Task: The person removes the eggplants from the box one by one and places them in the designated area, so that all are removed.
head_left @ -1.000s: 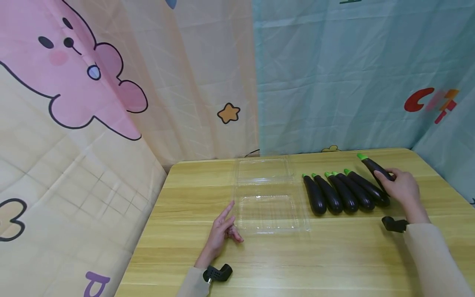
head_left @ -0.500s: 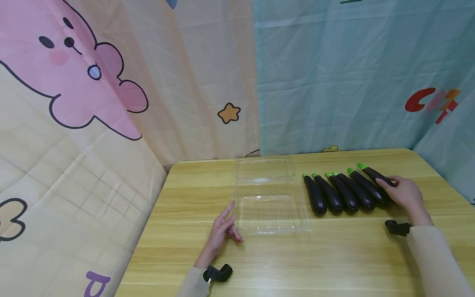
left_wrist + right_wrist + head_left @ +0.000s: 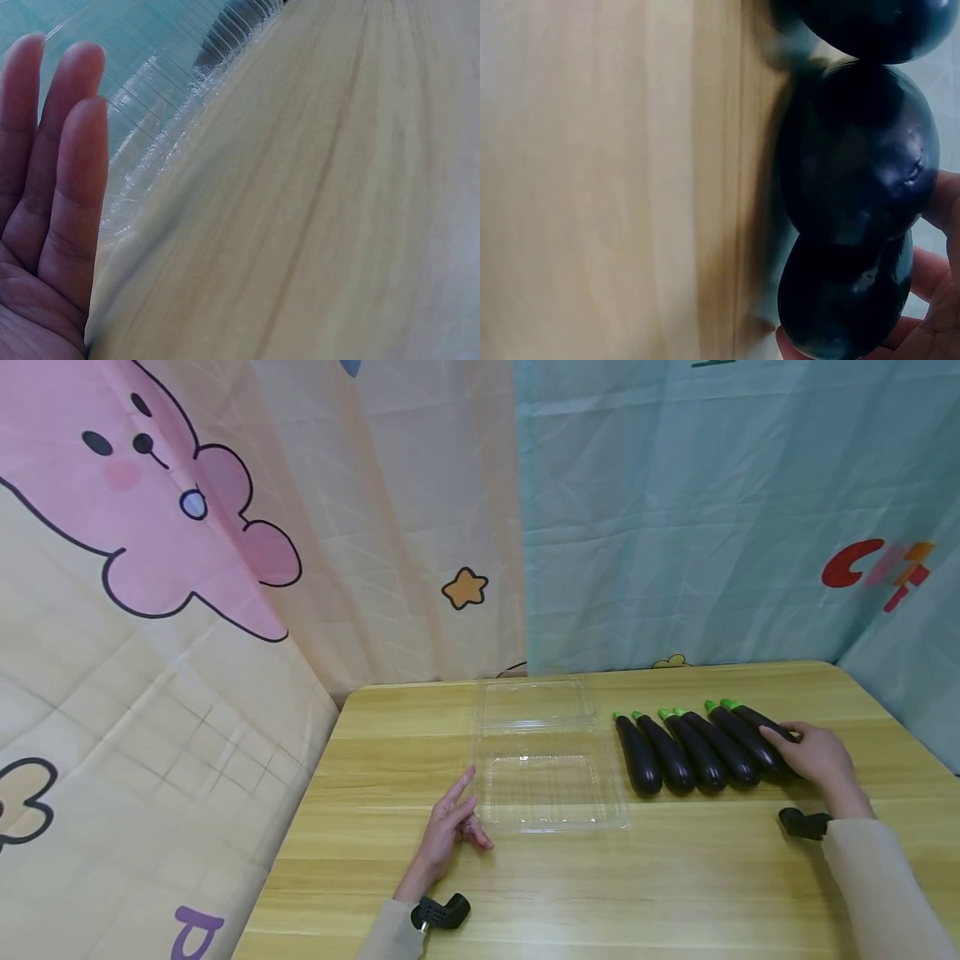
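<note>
Dark purple eggplants with green stem ends lie side by side in a slanting row right of the table's middle. My right hand (image 3: 821, 762) grips the rightmost eggplant (image 3: 759, 718) near its thick end. That eggplant lies against its neighbour (image 3: 738, 739). In the right wrist view, fingers curl round the lower eggplant (image 3: 844, 300), and the thumb touches the eggplant above it (image 3: 862, 150). My left hand (image 3: 444, 837) rests at the left edge of a clear plastic box (image 3: 551, 822), index finger extended, holding nothing. Fingers (image 3: 79, 172) stand straight beside the box in the left wrist view.
The box's lid (image 3: 534, 700) lies folded back behind its base, towards the table's far edge. More eggplants (image 3: 637, 756) fill the row's left side. Bare wooden table (image 3: 600, 893) runs in front. Printed curtains (image 3: 675, 527) hang behind and at the sides.
My right hand has lowered the rightmost eggplant from above the row and brought it against its neighbour, which has shifted slightly right. The left hand has stayed in place.
</note>
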`<state>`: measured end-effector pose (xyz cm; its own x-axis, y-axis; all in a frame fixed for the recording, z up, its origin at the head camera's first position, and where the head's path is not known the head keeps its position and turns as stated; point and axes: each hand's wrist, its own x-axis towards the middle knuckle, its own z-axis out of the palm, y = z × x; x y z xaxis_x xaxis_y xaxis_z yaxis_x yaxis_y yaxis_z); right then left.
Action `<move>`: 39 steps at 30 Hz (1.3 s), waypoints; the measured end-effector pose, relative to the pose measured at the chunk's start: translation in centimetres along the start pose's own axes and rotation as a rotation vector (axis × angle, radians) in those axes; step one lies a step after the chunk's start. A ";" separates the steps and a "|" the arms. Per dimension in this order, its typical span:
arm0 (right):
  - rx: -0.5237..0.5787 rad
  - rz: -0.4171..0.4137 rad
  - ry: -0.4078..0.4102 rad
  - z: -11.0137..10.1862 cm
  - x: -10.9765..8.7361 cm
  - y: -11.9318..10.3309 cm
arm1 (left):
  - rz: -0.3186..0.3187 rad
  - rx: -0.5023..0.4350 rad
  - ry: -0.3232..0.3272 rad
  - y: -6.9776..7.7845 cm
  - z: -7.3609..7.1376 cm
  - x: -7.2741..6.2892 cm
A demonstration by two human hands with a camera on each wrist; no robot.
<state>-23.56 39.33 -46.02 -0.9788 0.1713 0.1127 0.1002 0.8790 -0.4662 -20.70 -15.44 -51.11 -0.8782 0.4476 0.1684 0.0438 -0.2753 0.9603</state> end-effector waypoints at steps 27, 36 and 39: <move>-0.009 0.045 0.017 0.1 -0.5 0.2 | -0.009 -0.011 0.032 0.0 0.3 0.2; -0.013 0.066 0.020 0.1 -0.6 0.2 | -0.054 -0.009 0.111 0.2 0.4 0.1; -0.009 0.062 0.028 0.1 -0.5 0.2 | -0.053 -0.018 0.131 0.3 0.4 0.1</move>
<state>-23.01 39.40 -46.29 -0.9653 0.2377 0.1084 0.1620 0.8702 -0.4654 -20.59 -15.14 -50.73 -0.9337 0.3476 0.0862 -0.0116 -0.2699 0.9628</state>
